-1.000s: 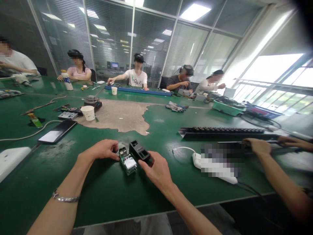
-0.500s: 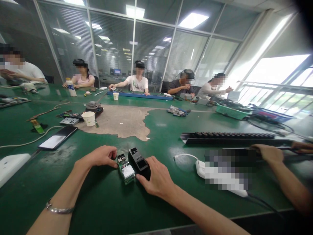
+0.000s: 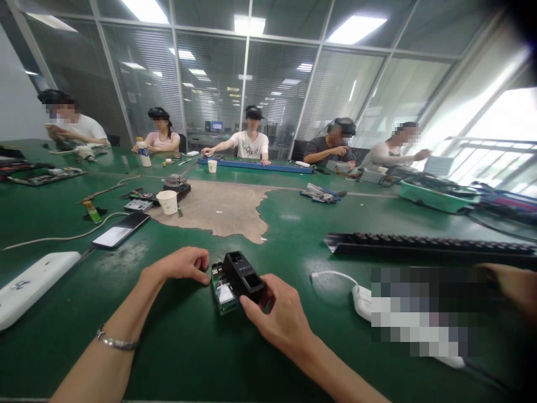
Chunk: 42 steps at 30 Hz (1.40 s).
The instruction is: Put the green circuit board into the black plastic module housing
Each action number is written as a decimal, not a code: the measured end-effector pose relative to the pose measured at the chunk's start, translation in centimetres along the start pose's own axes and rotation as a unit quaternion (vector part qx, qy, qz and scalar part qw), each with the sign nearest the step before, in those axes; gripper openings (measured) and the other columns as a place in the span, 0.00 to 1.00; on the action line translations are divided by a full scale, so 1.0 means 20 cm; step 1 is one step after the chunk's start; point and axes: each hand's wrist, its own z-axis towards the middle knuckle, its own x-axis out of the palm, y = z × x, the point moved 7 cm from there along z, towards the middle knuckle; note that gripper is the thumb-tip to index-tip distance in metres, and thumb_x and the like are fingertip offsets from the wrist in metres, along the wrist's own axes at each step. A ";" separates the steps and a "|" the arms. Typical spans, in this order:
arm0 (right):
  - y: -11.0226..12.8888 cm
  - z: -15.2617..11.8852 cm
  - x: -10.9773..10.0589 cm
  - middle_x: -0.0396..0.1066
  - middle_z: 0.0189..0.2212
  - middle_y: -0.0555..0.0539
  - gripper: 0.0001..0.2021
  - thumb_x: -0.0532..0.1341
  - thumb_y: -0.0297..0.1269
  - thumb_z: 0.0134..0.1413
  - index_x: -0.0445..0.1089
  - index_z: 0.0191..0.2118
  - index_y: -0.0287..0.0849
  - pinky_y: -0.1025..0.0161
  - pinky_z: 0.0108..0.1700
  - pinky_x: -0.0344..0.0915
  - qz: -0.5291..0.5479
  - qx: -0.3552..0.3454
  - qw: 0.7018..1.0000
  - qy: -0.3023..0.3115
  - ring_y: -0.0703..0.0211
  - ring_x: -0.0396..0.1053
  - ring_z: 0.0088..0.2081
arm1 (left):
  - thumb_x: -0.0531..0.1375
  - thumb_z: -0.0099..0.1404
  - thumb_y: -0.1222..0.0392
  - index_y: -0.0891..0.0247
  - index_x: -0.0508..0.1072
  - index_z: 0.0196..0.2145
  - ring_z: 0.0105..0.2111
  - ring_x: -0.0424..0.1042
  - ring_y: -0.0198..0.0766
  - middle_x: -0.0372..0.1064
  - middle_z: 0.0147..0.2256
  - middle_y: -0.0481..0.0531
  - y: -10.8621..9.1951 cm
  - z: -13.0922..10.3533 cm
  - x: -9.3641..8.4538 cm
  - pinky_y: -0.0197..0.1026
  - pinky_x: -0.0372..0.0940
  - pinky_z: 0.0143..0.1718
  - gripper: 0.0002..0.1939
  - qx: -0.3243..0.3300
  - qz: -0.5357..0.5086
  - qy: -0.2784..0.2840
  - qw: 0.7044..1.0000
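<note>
A small circuit board (image 3: 222, 307) with a white block on it lies on the green table in front of me. My right hand (image 3: 281, 310) grips a black plastic housing (image 3: 242, 274) by its near right end, thumb low and fingers on the far side. The housing has rectangular openings on top. It is tilted and overlaps the right side of the board; whether the two touch I cannot tell. My left hand (image 3: 184, 267) rests at the board's left edge, fingers curled loosely with a gap between thumb and forefinger. It holds nothing, and a bracelet circles the wrist.
On the left lie a phone (image 3: 121, 230), a white power strip (image 3: 37, 285) and a paper cup (image 3: 168, 202). A white charger (image 3: 361, 302) with a cable and a long black rail (image 3: 403, 246) lie right. Another person's hand (image 3: 509, 288) is at far right. Several people sit opposite.
The view has swung left, so everything sits further right. The black housing has shifted from beside the board to partly over it, in my right hand. My left hand stays at the board's edge.
</note>
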 end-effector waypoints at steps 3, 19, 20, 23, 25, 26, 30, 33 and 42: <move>0.10 -0.02 0.03 0.67 0.27 0.51 0.11 0.63 0.45 0.53 0.65 0.31 0.43 0.64 0.31 0.59 0.000 -0.013 1.000 -0.009 0.62 0.64 0.27 | 0.67 0.51 0.44 0.61 0.70 0.37 0.28 0.66 0.36 0.67 0.29 0.46 0.04 0.01 0.01 0.36 0.58 0.27 0.22 -0.001 -0.047 0.011 0.999; 0.26 -0.02 0.17 0.71 0.35 0.43 0.14 0.60 0.48 0.55 0.66 0.38 0.41 0.59 0.38 0.61 -0.174 0.055 0.983 0.020 0.51 0.71 0.36 | 0.68 0.49 0.48 0.62 0.67 0.38 0.21 0.62 0.32 0.62 0.25 0.41 0.13 0.02 0.05 0.34 0.59 0.21 0.23 0.015 -0.188 0.024 0.982; 0.25 -0.02 0.18 0.72 0.35 0.43 0.15 0.60 0.48 0.55 0.66 0.38 0.41 0.58 0.38 0.61 -0.178 0.057 0.982 0.025 0.50 0.71 0.36 | 0.68 0.49 0.49 0.62 0.67 0.37 0.21 0.62 0.32 0.62 0.25 0.41 0.14 0.03 0.05 0.34 0.59 0.21 0.23 0.011 -0.190 0.026 0.981; 0.24 -0.03 0.19 0.72 0.35 0.43 0.16 0.60 0.49 0.55 0.67 0.39 0.41 0.57 0.38 0.62 -0.183 0.053 0.981 0.037 0.48 0.72 0.37 | 0.68 0.49 0.50 0.62 0.67 0.38 0.20 0.63 0.32 0.63 0.25 0.42 0.15 0.03 0.06 0.34 0.58 0.20 0.22 0.000 -0.180 0.028 0.983; 0.24 -0.04 0.19 0.72 0.36 0.43 0.16 0.60 0.50 0.55 0.67 0.40 0.41 0.57 0.38 0.62 -0.185 0.047 0.981 0.040 0.47 0.72 0.37 | 0.68 0.49 0.49 0.62 0.67 0.38 0.20 0.63 0.32 0.64 0.25 0.42 0.15 0.02 0.06 0.34 0.57 0.20 0.22 -0.001 -0.177 0.018 0.984; 0.24 -0.04 0.19 0.72 0.36 0.43 0.17 0.60 0.50 0.55 0.67 0.40 0.41 0.57 0.38 0.62 -0.186 0.046 0.981 0.041 0.47 0.72 0.37 | 0.68 0.49 0.49 0.62 0.67 0.38 0.20 0.63 0.32 0.64 0.25 0.42 0.15 0.01 0.06 0.34 0.57 0.20 0.22 0.003 -0.179 0.008 0.984; 0.25 -0.06 0.18 0.73 0.35 0.42 0.18 0.61 0.53 0.54 0.68 0.39 0.41 0.56 0.38 0.63 -0.196 0.040 0.979 0.050 0.47 0.73 0.37 | 0.68 0.51 0.50 0.63 0.66 0.36 0.24 0.62 0.32 0.61 0.24 0.41 0.13 -0.03 0.04 0.33 0.56 0.25 0.20 0.048 -0.205 -0.048 0.976; 0.26 -0.06 0.19 0.73 0.35 0.42 0.18 0.61 0.53 0.53 0.69 0.38 0.41 0.56 0.38 0.63 -0.197 0.031 0.978 0.058 0.46 0.73 0.37 | 0.68 0.52 0.51 0.63 0.66 0.35 0.25 0.61 0.31 0.61 0.25 0.41 0.11 -0.04 0.04 0.33 0.56 0.27 0.19 0.062 -0.203 -0.053 0.976; 0.19 0.03 0.29 0.73 0.35 0.44 0.17 0.61 0.52 0.53 0.68 0.38 0.42 0.59 0.37 0.62 -0.178 0.028 0.982 0.052 0.50 0.73 0.36 | 0.65 0.56 0.58 0.63 0.66 0.37 0.27 0.63 0.32 0.63 0.28 0.43 0.12 -0.08 0.02 0.34 0.58 0.28 0.14 0.094 -0.250 -0.063 0.961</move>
